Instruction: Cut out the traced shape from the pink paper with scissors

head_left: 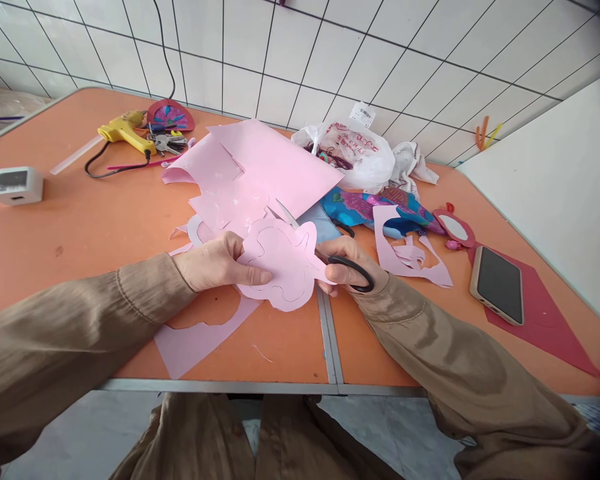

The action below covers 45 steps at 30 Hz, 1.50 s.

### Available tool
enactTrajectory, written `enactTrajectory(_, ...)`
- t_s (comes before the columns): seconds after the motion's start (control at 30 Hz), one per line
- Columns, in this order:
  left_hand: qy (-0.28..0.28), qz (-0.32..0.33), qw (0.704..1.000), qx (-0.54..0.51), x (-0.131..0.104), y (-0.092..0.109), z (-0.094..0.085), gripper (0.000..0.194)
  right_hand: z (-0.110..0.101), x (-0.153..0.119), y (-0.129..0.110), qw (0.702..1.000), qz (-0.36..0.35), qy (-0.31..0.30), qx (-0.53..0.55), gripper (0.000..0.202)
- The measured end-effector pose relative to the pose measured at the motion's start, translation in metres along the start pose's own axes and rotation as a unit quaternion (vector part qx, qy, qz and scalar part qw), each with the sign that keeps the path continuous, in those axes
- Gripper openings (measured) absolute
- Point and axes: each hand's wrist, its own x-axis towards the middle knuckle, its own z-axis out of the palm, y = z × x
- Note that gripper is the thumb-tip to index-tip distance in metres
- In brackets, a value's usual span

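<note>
A pink flower-shaped sheet [280,267] with a drawn wavy outline is held above the table. My left hand [225,261] pinches its left side, the thumb lying on top. In my right hand [355,260] is a pair of scissors [353,270] with black handles; their blades pass behind the sheet, and the tips show above its upper edge. A narrow pink strip at the sheet's right side lies against my right thumb. Larger pink sheets [280,157] are spread just beyond my hands. Below them rests a pink offcut [195,347] with a curved edge.
A yellow glue gun [127,133] with a cord lies at the back left beside keys [169,142]. The white charger [17,185] sits at far left. Rightward are a plastic bag [363,157], blue patterned fabric [370,208], more pink scraps [405,250], and a phone [499,283] on red sheet [555,327].
</note>
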Motion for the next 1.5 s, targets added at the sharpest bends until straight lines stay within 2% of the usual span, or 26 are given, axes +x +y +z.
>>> enactTrajectory(0.4, -0.018, 0.018, 1.000, 0.002, 0.005, -0.011, -0.005, 0.037, 0.002, 0.000, 0.001, 1.000, -0.025, -0.017, 0.004, 0.047)
enactTrajectory(0.7, -0.004, 0.007, 1.000, 0.013, -0.002, 0.002, 0.000, 0.031, 0.000, -0.001, 0.001, 1.000, -0.016, -0.009, 0.002, 0.047)
enactTrajectory(0.97, -0.009, 0.023, 1.000, 0.016, 0.003, -0.005, -0.004, 0.032, 0.001, -0.002, -0.005, 1.000, 0.001, -0.006, -0.017, 0.047)
enactTrajectory(1.23, -0.001, 0.038, 0.999, 0.038, -0.002, 0.006, -0.003, 0.026, 0.000, -0.002, -0.009, 0.999, -0.017, -0.019, -0.021, 0.042)
enactTrajectory(1.5, 0.006, 0.025, 0.998, 0.052, -0.002, 0.005, -0.003, 0.022, -0.002, -0.003, -0.005, 1.000, -0.014, -0.020, -0.010, 0.045)
